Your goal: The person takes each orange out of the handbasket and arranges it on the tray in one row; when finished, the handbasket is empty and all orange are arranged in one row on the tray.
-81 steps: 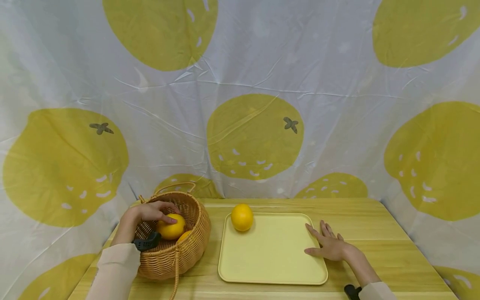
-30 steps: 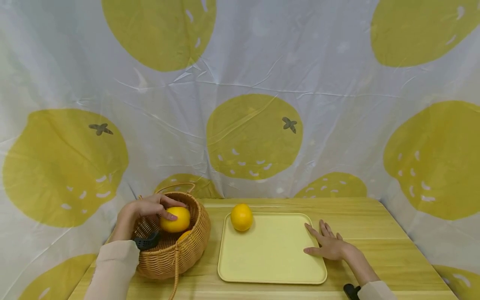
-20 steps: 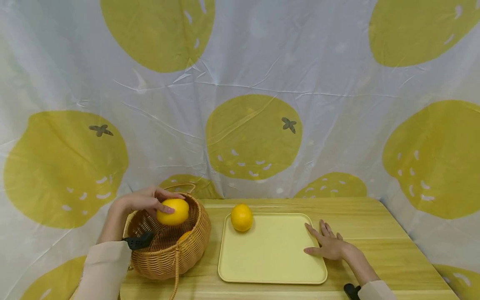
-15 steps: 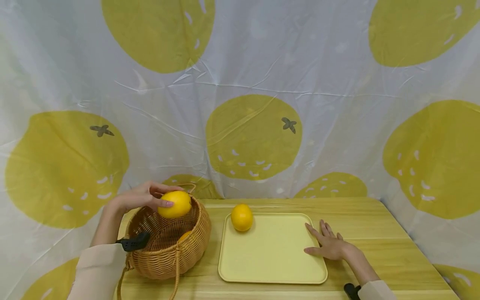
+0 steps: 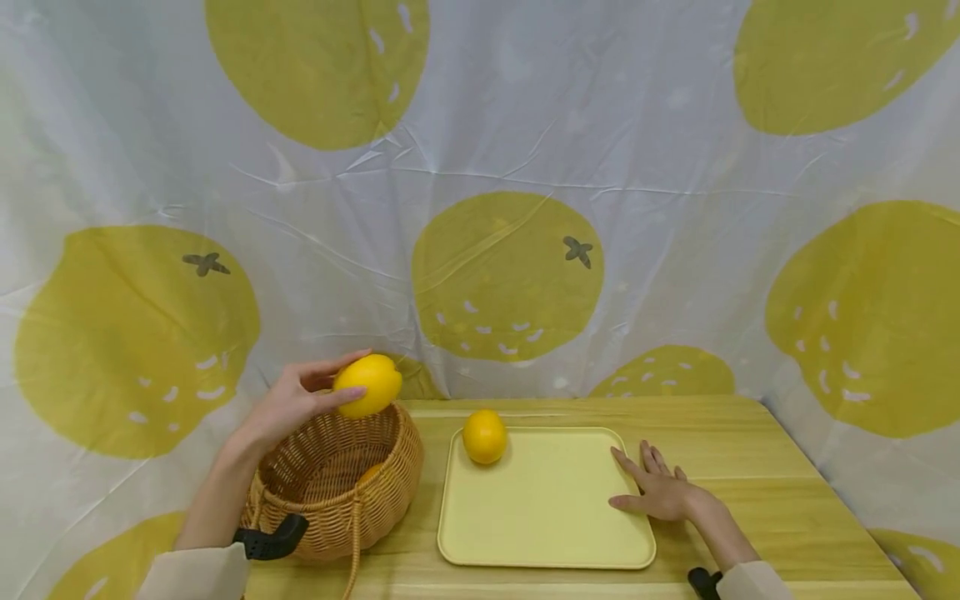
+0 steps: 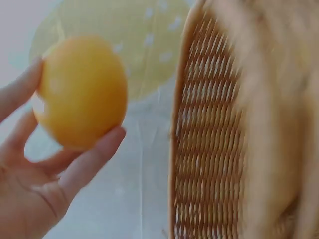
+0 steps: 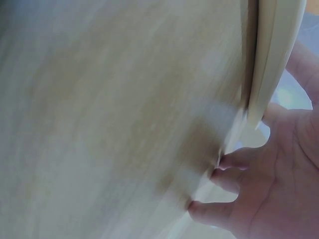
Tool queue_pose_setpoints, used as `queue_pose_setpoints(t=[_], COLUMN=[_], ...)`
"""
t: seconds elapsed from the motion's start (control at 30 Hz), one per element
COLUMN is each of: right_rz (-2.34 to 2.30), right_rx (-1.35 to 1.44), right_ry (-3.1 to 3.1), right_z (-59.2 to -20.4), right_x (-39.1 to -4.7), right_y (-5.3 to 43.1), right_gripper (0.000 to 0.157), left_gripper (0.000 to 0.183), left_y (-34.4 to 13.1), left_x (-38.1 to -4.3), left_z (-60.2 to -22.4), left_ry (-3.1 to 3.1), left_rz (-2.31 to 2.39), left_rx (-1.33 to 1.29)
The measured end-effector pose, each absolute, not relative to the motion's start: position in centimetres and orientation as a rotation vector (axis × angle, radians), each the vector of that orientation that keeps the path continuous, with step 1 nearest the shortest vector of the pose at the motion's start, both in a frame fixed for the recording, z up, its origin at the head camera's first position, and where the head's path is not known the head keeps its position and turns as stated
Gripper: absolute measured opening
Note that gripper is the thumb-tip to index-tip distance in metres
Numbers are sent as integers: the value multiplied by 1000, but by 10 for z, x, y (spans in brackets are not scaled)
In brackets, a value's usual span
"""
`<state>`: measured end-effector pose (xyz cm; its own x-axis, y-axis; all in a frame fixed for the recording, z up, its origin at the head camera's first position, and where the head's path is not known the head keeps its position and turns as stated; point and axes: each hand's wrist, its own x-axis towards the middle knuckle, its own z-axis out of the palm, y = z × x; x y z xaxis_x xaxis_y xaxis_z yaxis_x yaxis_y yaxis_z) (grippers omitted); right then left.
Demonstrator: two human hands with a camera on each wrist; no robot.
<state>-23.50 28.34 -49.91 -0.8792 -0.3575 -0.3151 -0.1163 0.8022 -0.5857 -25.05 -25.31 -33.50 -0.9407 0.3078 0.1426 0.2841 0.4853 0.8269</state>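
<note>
My left hand [image 5: 300, 396] holds a yellow, oval lemon [image 5: 371, 385] between thumb and fingers, above the far rim of a round wicker basket [image 5: 337, 521]. In the left wrist view the lemon [image 6: 84, 92] is gripped at its sides, with the basket's woven wall [image 6: 204, 149] to its right. Inside the basket, part of an orange fruit [image 5: 371, 473] shows. A round orange [image 5: 484, 437] sits at the far left corner of a pale yellow tray [image 5: 547, 500]. My right hand [image 5: 658, 490] rests with spread fingers at the tray's right edge.
Basket and tray stand side by side on a wooden table [image 5: 742, 475]. The basket's handle [image 5: 356, 542] hangs down its front. A white curtain [image 5: 675, 275] printed with large yellow fruit encloses the table at the back and sides.
My left hand has lifted the lemon up out of the basket and slightly to the right. My right hand, the tray and the orange on it have kept their places.
</note>
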Motion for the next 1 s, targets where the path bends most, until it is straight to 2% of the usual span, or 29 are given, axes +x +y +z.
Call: queue_pose_setpoints(t=[0.3, 0.53, 0.87, 1.0], right_rz=[-769, -753, -806, -814], right_rx=[-362, -352, -354, -345], right_ry=[2581, 2579, 2570, 2558], right_z=[-500, -500, -499, -498], right_x=[-238, -239, -236, -236], right_y=[284, 283, 284, 284], right_gripper=[98, 97, 96, 98], left_gripper=[59, 57, 54, 55], left_y=[-181, -121, -43, -17], left_x=[-235, -228, -230, -236], left_z=[-357, -383, -430, -453], left_ry=[2878, 3006, 3091, 3118], left_rz=[1562, 1541, 1494, 1495], left_rx=[407, 441, 448, 339])
